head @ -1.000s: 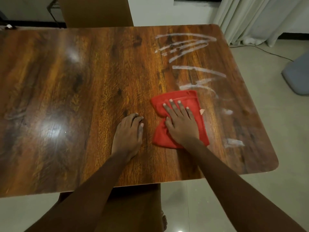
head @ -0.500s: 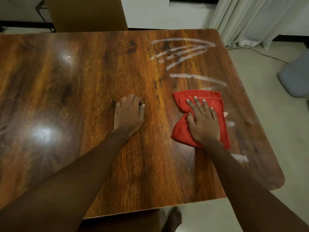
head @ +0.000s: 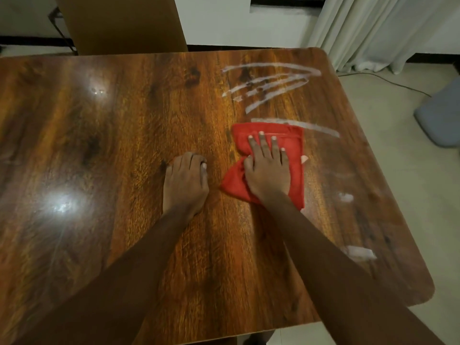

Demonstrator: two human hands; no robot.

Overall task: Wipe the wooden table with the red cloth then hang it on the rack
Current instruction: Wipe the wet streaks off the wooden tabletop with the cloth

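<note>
- The cloth lies bunched on the table, right of centre, its long axis running from 12 to 6 o'clock, away from the person.
- The right hand lies flat on top of it, palm down, fingers spread and pointing to 12; it presses the cloth rather than grips it.
- The left hand rests on bare wood just beside the cloth at its 9 o'clock, palm down with the fingers curled under a little, holding nothing; it looks like a brace.
- A long white streak touches the cloth's far edge and runs on toward 2 o'clock.
- A fan of smears lies further out at 12, well apart from the cloth.
- Small white patches remain at 4 o'clock, near the table's right edge, and another at 5 o'clock, nearer the person.
- Judgement: wiping is under way and far from done; the bulk of the marks lie straight ahead of the right hand, along the cloth's long axis, so a push toward 12 o'clock would meet them.
- The right hand is the nearer to every mark.
- No rack is in view; hanging is not yet begun.
- A curtain hangs beyond the table's far right corner.
</note>
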